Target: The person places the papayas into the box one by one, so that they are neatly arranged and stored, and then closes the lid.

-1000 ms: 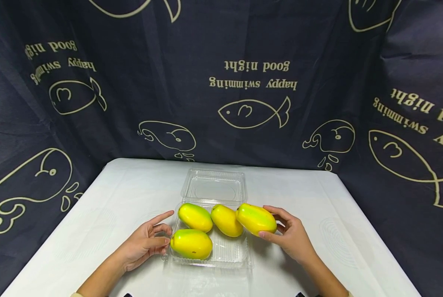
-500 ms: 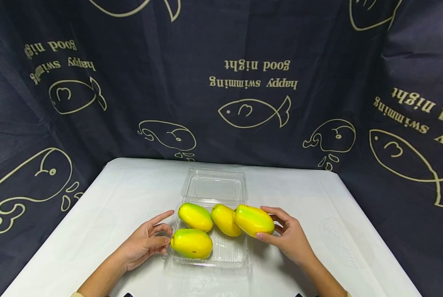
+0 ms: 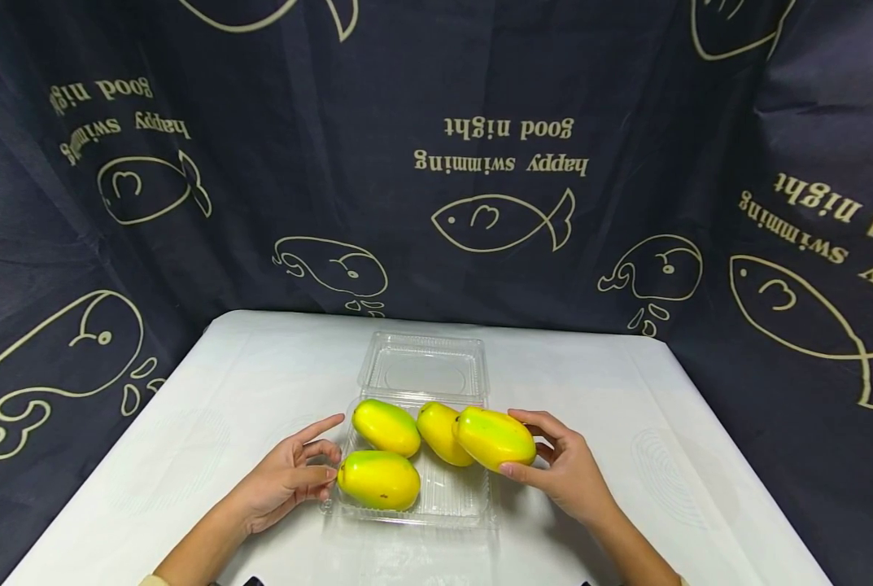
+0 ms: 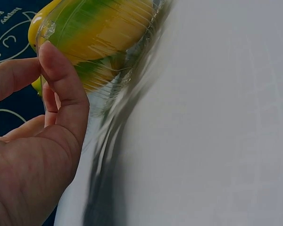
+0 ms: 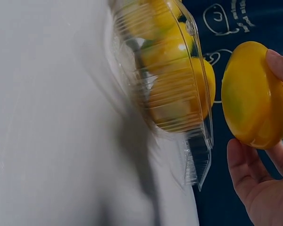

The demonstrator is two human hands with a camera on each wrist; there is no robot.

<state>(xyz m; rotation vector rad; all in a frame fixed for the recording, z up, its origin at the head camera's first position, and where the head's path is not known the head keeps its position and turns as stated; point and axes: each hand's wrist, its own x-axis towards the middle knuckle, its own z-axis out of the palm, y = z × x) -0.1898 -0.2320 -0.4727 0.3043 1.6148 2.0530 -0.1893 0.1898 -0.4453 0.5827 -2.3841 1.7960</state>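
Observation:
My right hand (image 3: 571,468) grips a yellow-green mango (image 3: 495,439) between thumb and fingers, above the right side of a clear plastic clamshell box (image 3: 447,500). The right wrist view shows this mango (image 5: 250,96) raised apart from the box wall. Three other mangoes lie in the box: one back left (image 3: 385,427), one front left (image 3: 379,480), and one back right (image 3: 438,433), partly hidden by the held mango. At the left side, my left hand (image 3: 293,480) pinches the box's rim between thumb and index finger, as the left wrist view shows.
The box's transparent lid (image 3: 425,366) lies folded back behind its base. A white-covered table (image 3: 260,366) bears everything. Behind it and along both sides hangs a dark blue curtain (image 3: 407,277) with fish drawings.
My right hand has moved slightly left with its mango, which now covers more of the back right mango. My left hand and the box have stayed in place.

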